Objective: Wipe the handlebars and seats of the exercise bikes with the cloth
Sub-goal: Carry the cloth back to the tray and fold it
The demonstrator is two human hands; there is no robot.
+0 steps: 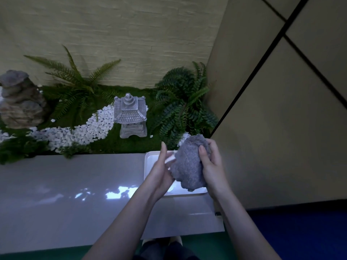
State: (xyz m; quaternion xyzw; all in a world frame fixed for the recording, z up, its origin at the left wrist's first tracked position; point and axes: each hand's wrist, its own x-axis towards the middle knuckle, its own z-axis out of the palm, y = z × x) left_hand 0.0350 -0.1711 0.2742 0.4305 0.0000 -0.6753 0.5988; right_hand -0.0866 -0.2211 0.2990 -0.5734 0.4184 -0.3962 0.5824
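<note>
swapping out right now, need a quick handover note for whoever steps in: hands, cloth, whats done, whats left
Left hand: fingers straight, palm against the cloth's left side.
Right hand: grips the cloth, thumb pressed on its front.
The cloth is bunched up and held between both hands above the white tray, which sits on the white ledge.
Done: cloth is in hand.
Left: no exercise bikes in view, so all the handlebars and seats are yet to be wiped, as far as this view shows.
</note>
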